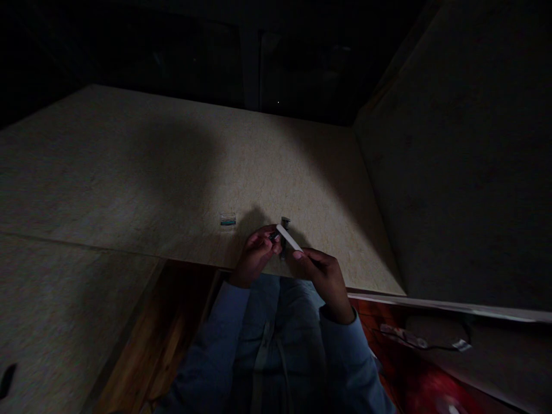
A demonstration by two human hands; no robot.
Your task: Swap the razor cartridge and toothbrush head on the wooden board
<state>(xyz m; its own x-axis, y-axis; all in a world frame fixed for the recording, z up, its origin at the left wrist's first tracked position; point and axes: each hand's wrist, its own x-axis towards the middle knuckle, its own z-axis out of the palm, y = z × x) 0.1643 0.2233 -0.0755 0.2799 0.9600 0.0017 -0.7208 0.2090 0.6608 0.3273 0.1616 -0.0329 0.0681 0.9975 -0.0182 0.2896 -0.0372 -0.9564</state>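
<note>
My right hand (321, 273) is closed around the lower end of a flat white stick with a rounded tip (290, 238). The stick slants up and left across the front of my body. Its tip is close to my left hand (257, 253), whose fingers pinch a small dark piece (273, 236) too dim to identify. Just behind the stick, a dark metallic object (285, 221) is on the table, partly covered by the stick and my fingers. To the left of my hands sits a small clear container with a teal band (227, 222).
A pale speckled tabletop (259, 155) extends to dark panes at the back. On the right rises a grey upright panel (457, 155). Below it, a cable (435, 347) and a red item (431, 385) lie in dim light. Another pale surface (64, 310) is at lower left.
</note>
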